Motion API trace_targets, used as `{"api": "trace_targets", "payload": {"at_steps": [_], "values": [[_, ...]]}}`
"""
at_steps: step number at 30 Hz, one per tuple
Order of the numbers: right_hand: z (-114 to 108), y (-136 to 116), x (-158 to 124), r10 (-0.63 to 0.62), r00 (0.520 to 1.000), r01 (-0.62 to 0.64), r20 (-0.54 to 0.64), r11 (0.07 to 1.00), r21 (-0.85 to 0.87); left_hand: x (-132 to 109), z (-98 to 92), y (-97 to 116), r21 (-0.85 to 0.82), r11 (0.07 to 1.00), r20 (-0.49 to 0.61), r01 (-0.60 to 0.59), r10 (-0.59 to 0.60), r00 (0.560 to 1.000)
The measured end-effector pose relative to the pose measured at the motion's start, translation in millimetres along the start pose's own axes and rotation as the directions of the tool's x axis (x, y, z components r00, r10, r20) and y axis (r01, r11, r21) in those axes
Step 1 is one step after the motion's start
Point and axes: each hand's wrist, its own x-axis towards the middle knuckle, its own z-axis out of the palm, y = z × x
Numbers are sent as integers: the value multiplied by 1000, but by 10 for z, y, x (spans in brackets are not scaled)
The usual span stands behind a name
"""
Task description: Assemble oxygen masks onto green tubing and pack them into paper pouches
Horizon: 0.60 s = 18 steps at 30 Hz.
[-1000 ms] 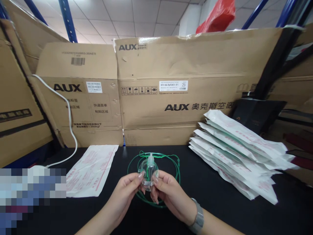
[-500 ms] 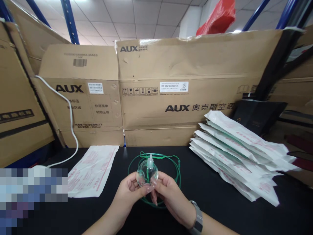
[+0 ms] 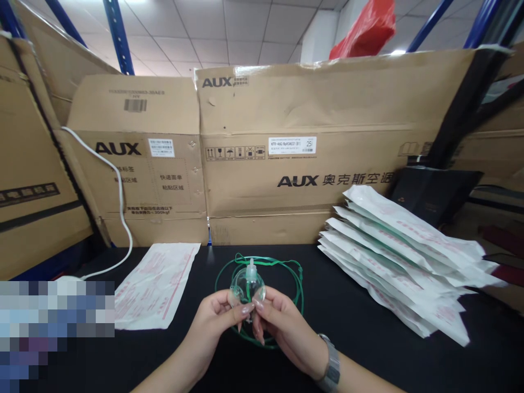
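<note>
A clear plastic mask (image 3: 248,285) with a white nozzle on top is held upright just above the black table (image 3: 356,338). My left hand (image 3: 219,319) pinches its lower left edge and my right hand (image 3: 282,322), with a watch on the wrist, pinches its lower right edge. The fingertips of both hands meet under the mask. A coil of thin green tubing (image 3: 295,278) lies on the table around and behind the mask.
An empty flat white pouch (image 3: 153,284) lies to the left. A slanted stack of several sealed white pouches (image 3: 403,254) sits at the right. Large AUX cardboard boxes (image 3: 311,136) wall the back. A white cable (image 3: 118,202) hangs at the left.
My fingers have shifted lower on the mask and drawn together beneath it. The mask has stayed in nearly the same spot.
</note>
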Motion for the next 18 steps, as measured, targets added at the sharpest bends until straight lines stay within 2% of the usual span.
{"api": "trace_targets", "payload": {"at_steps": [7,18], "values": [[-8,18,10,8,1000,-9,24,1000,12,1,-5,10,11,1000,20,1,-2,1000],[2,-67,-5,-16,1000,17,20,1000,-26,-22,-9,35,-96,995,68,14,-7,998]]}}
